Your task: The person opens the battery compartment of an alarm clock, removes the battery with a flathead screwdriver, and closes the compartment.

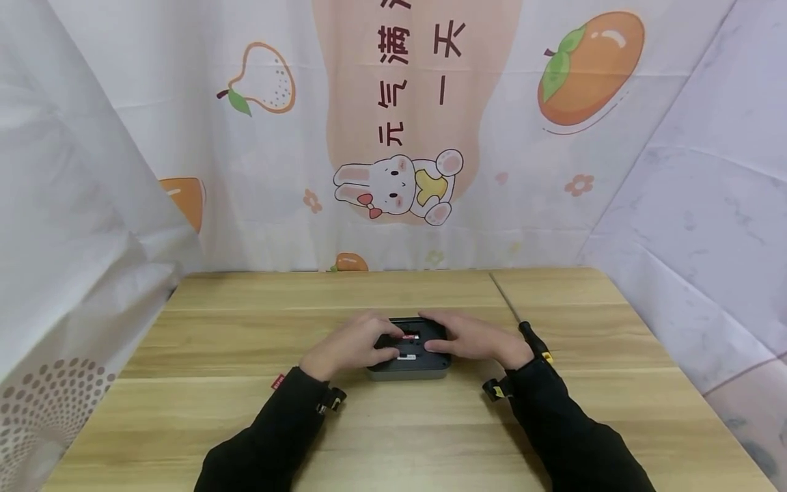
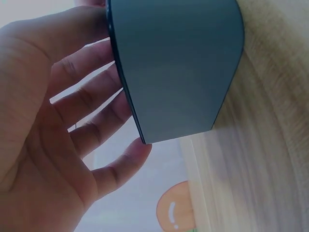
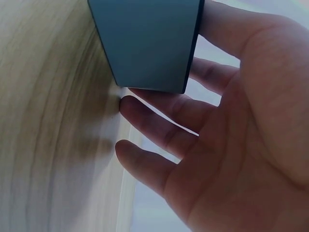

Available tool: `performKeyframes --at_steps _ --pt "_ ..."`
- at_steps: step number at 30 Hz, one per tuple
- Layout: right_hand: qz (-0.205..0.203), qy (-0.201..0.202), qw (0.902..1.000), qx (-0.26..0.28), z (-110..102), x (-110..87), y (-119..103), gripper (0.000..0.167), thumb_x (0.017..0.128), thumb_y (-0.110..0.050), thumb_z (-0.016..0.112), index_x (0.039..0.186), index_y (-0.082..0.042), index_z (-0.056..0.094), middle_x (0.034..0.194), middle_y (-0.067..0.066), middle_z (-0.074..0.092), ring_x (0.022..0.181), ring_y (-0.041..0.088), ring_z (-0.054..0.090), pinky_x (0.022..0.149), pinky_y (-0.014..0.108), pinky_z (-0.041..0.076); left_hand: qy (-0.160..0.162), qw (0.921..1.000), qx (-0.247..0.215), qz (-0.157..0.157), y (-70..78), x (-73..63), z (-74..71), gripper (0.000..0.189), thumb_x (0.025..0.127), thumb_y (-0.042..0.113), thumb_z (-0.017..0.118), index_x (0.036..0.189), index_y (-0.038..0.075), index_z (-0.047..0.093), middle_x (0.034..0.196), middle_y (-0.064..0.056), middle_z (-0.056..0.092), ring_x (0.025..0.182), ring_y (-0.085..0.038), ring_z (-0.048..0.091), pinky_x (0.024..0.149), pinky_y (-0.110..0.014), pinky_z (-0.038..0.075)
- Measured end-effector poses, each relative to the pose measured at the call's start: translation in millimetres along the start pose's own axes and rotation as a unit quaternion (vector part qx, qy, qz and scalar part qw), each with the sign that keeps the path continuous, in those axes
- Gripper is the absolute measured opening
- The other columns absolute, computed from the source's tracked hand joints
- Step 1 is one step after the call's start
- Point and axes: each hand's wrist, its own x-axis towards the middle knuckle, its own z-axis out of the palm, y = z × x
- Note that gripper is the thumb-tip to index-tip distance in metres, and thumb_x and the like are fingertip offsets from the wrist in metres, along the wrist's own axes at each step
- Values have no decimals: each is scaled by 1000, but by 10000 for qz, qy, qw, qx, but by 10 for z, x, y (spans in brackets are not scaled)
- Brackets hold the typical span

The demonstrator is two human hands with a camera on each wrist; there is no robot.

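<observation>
A shallow grey box with a black face (image 1: 399,367) lies face up on the table, between both hands. Recesses in its black face show a red-and-white piece (image 1: 410,336) and a white strip (image 1: 407,357). From the left, my left hand (image 1: 353,345) reaches over the face, index fingertip by the red-and-white piece and thumb beside the white strip. Its other fingers rest spread along the edge in the left wrist view. My right hand (image 1: 473,336) grips the right end, thumb on the face, fingers round the far side; two fingers extend past the box (image 3: 149,48) toward the table.
A screwdriver (image 1: 533,338) with a black and yellow handle lies by the right wrist, its shaft toward the back edge. A small red tag (image 1: 278,381) shows beside the left sleeve. Printed curtains (image 1: 264,191) hang behind the wooden table (image 1: 215,328).
</observation>
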Motion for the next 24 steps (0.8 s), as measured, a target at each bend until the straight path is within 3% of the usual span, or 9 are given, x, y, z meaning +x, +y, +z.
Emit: performKeyframes --at_steps 15,24 --pt "102 -52 9999 7 -18 -56 14 71 101 -41 63 156 -5 37 155 14 42 140 29 43 110 49 37 -60 9996 99 255 37 48 33 32 91 33 79 116 12 78 109 2 74 104 -10 66 92 -33 51" --pt "51 -13 10000 -9 -11 -24 -51 70 101 -41 63 156 -6 38 155 12 42 141 28 42 111 48 36 82 9992 133 365 53 14 2 27 94 32 76 112 13 80 105 2 75 100 -11 66 90 -35 52"
